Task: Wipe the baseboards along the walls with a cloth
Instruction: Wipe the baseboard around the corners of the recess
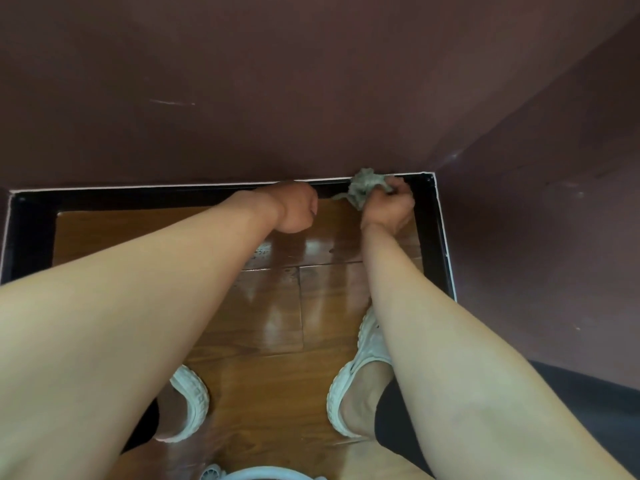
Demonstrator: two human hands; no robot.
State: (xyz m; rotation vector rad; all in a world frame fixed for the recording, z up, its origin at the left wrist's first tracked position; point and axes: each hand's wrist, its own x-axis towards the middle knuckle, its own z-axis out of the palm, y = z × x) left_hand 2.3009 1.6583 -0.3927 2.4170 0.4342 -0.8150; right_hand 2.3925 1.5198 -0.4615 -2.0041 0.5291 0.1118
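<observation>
Looks mid-wipe on the far baseboard (156, 197), close to the right-hand corner. Clutches a crumpled grey-green cloth (365, 185) in the right grip (389, 206), fingers curled round the wad. Presses it to the top edge of that black strip, right at the thin white line under the maroon wall (277, 98). Bunched rather than spread flat, probably to put a firm pad on the narrow ledge, a likely dust trap. Lets a loose tail hang towards the wooden floor (277, 306). Sits just left of the corner, so likely either finishing this run or about to turn onto the right baseboard (433, 237).

Shows the left grip (294, 209) curled into a fist with nothing seen in it, knuckles at the far baseboard, just left of the cloth and apart from it. Cannot tell whether touching the strip. Set there most likely as a brace for balance while bent low, not as a working grip.

Stands in pale shoes (360, 355) on the near floor, arms reaching down and forward past them, hence the steep downward view.

Leaves the long left stretch of the far baseboard in plain sight, but cannot judge any part from its sheen as wiped or unwiped. Calls next, by this reading, for a steady slide along the ledge with pressure into the wall. Worth minding the hanging tail, to avoid dragging it over the floor.
</observation>
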